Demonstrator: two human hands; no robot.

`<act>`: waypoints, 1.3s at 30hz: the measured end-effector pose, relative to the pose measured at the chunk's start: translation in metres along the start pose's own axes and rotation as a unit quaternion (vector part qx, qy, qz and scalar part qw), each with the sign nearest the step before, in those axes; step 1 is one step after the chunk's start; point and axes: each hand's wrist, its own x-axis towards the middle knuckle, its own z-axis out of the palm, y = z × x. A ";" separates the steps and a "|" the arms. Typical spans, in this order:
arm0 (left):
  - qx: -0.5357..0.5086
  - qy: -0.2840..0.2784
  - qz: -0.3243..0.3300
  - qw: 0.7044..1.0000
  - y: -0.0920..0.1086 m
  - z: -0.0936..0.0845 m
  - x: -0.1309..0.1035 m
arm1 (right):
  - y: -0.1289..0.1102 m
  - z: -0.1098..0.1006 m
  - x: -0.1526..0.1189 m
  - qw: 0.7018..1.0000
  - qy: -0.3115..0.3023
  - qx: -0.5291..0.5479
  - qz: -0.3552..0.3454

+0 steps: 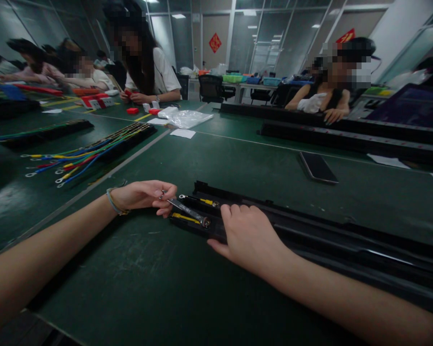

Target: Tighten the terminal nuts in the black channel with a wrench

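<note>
My left hand (157, 196) is closed around one end of a metal wrench (185, 209). The wrench's other end sits over a nut or bolt at the near side of a long black channel (310, 233). My right hand (252, 238) grips this channel across its width, thumb on the near side and fingers over the top. Close to the wrench, a yellow-sleeved lead (185, 218) lies along the near side. A second lead with a yellow sleeve (205, 201) and a ring terminal (182, 196) lies on the far side. My right hand hides part of the channel.
A phone (318, 167) lies beyond the channel. To the left are bundled coloured cables with ring terminals (90, 154). A clear plastic bag (191, 118) and a paper slip (183, 133) lie farther back. A person in white (166, 72) and a gloved person (312, 103) work across the table.
</note>
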 end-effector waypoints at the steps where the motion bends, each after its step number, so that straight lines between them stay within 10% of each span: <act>1: 0.002 -0.006 -0.009 1.000 0.000 0.000 0.000 | 0.000 0.000 0.000 1.000 0.000 0.000 0.000; 39: -0.009 -0.024 0.026 0.999 -0.004 -0.003 0.000 | -0.001 0.001 -0.001 1.000 0.009 -0.002 0.003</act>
